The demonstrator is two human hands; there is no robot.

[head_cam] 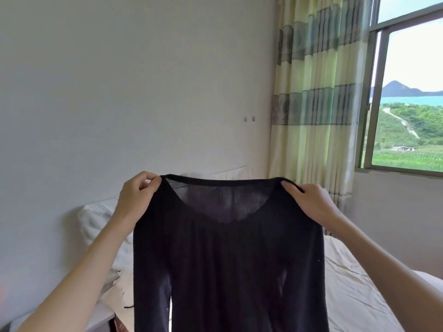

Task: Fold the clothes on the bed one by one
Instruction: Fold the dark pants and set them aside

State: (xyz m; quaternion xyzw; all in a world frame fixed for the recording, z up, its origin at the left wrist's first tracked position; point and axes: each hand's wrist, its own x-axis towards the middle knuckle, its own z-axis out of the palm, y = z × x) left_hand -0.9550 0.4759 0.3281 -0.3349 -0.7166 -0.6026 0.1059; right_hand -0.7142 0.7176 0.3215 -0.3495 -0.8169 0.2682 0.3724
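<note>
Above the bed [354, 283], the left hand [136, 197] and right hand [311, 200] each pinch a shoulder of the dark top [227, 259], hanging it straight, likely to square it before folding.

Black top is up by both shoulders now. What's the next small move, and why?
Probably lower the top flat onto the bed. The left hand and right hand pinch its shoulders, and it hangs open in the air, unfolded; folding likely needs a flat surface.
</note>
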